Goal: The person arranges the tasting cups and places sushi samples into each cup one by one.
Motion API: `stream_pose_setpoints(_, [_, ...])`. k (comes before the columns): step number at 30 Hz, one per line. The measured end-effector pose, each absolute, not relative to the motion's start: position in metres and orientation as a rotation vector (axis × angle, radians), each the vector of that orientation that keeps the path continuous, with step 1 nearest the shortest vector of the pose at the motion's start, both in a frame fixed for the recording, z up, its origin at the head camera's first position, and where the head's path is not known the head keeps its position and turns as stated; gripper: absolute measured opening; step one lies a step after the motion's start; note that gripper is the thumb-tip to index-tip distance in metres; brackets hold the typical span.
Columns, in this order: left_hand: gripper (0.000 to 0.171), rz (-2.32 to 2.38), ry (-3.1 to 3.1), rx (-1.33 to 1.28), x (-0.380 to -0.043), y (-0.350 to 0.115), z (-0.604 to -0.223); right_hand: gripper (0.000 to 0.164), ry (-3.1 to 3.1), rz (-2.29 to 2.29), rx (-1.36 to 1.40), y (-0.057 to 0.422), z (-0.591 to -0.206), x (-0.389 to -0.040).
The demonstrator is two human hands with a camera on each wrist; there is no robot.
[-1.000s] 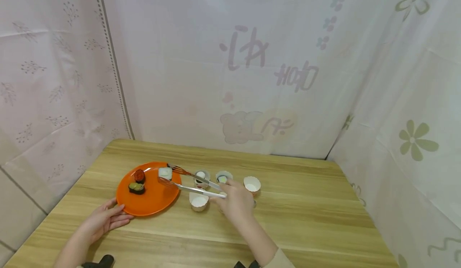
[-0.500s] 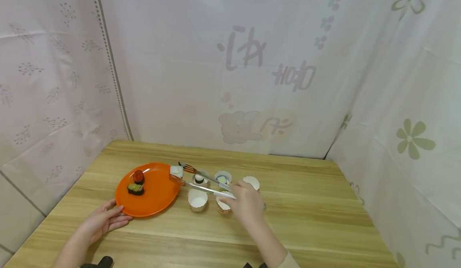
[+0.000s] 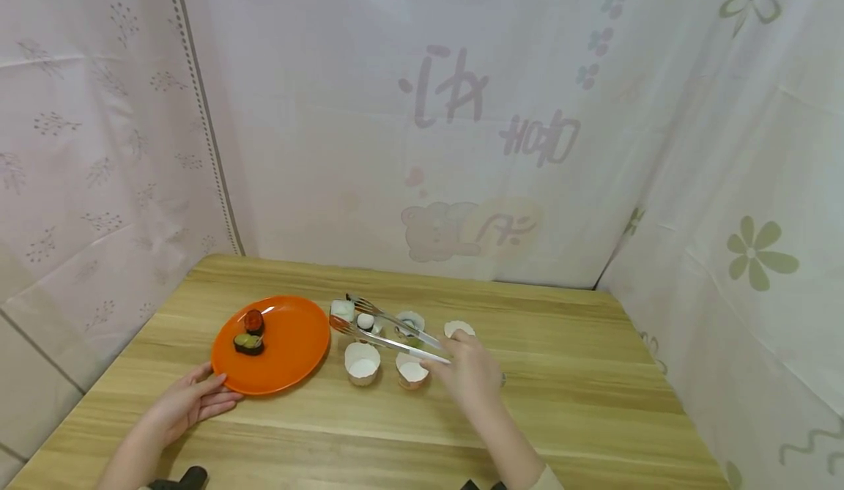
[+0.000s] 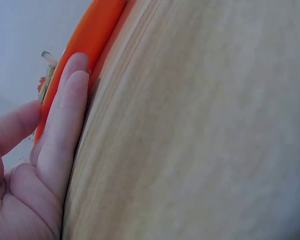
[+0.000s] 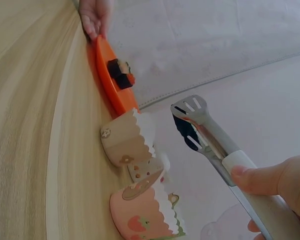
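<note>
Left to right: my left hand [image 3: 195, 402] pinches the orange plate [image 3: 290, 358] at its rim, thumb above, fingers below; just past it, the white roll [image 3: 342, 308], probably light, softish and best squeezed gently by its sides, hangs between slightly parted tongs [image 3: 409, 349], gripped in my right hand [image 3: 472, 376].

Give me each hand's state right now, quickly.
Left hand: closed on the rim of the orange plate.
Right hand: closed, holding the tongs.
</note>
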State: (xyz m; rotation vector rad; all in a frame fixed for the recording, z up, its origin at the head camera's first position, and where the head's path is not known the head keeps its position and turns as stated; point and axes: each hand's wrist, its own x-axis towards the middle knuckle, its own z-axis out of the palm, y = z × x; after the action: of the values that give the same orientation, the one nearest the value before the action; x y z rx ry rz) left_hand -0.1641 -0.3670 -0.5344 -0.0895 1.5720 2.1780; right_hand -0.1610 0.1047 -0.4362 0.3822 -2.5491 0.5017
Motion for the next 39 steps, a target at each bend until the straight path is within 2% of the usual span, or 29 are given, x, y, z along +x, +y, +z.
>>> stream_pose_setpoints(39, [0.075, 2.166, 1.576, -0.066, -0.164, -0.368, -0.535, 0.044, -2.491, 0.45, 0.312, 0.167, -0.431, -0.139])
